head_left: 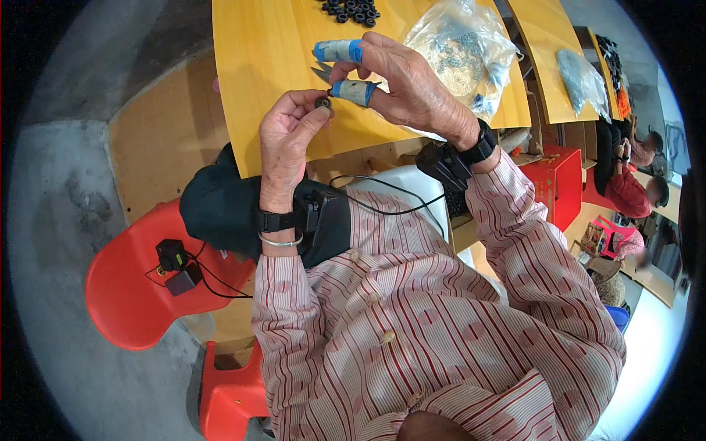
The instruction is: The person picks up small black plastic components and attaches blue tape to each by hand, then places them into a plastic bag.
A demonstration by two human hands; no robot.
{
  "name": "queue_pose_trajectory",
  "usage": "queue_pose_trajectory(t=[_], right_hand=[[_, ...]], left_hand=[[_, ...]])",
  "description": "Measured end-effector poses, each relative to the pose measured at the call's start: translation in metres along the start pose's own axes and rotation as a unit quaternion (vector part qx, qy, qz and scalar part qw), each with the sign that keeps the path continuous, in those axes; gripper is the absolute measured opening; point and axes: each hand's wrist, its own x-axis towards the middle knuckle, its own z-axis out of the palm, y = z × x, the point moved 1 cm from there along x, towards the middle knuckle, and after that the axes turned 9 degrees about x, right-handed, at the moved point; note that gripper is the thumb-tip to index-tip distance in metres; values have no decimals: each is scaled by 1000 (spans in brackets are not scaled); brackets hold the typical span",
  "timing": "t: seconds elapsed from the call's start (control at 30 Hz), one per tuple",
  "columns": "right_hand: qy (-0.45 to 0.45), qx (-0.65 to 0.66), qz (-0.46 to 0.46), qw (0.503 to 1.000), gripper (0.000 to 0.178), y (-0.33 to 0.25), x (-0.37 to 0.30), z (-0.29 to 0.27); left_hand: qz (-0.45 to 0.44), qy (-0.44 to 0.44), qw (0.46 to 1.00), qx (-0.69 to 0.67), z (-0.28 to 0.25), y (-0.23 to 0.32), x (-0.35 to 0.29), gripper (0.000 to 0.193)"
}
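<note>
My left hand (290, 132) is closed, its thumb and fingers pinching a small dark round ring (322, 104) with a hole in its middle. Close by on the right, my right hand (401, 77) has its index finger and thumb wrapped in blue and whitish tape, spread apart from each other. Between them stick out the pointed metal blades of what look like small scissors (321, 72), whose handles are hidden in the hand. The taped thumb tip is right beside the ring; whether they touch I cannot tell.
Several black rings (351, 10) lie in a heap at the far edge of the yellow table (257, 66). A clear plastic bag (471, 51) of small parts stands right of my hands. A red chair (140, 287) carries small black devices with cables. Other people sit at the far right.
</note>
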Motion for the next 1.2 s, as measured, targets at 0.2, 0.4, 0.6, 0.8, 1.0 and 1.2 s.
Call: queue_pose_trajectory(t=[0.2,0.4,0.6,0.8,1.0,1.2], right_hand=[[-27,-8,-3,1000,30,-5,3,-2],[-79,-62,-6,995,32,-2,3,-4],[-92,-53,-25,994,28,-2,7,-4],[-99,-33,15,994,28,3,6,-3],[-109,-19,18,994,28,3,8,-4],[-114,-19,33,993,27,9,7,0]], left_hand=[[3,-1,1000,8,0,0,-1,22],[4,-5,999,42,2,-2,1,21],[4,-4,996,91,3,-2,1,19],[-1,-6,995,98,2,-4,2,18],[-19,-14,996,88,1,-3,1,21],[-26,-20,996,82,1,-4,1,21]])
